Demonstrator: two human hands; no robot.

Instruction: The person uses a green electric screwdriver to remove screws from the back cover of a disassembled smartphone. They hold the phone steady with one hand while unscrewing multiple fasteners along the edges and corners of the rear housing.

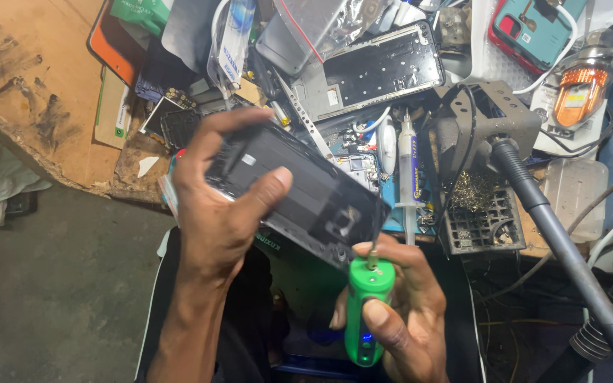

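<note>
Just off the worktop's [51, 85] front edge, the left hand [218, 206] grips a dark phone [306, 191], tilted. Below it, the right hand [399, 319] is closed around a green electric screwdriver [365, 305], tip touching the phone's lower corner.

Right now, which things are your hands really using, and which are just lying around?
In use:
left hand holding the dark phone
right hand holding the green electric screwdriver

Just lying about:
phone frame
syringe tube
teal phone case
grey hose
</note>
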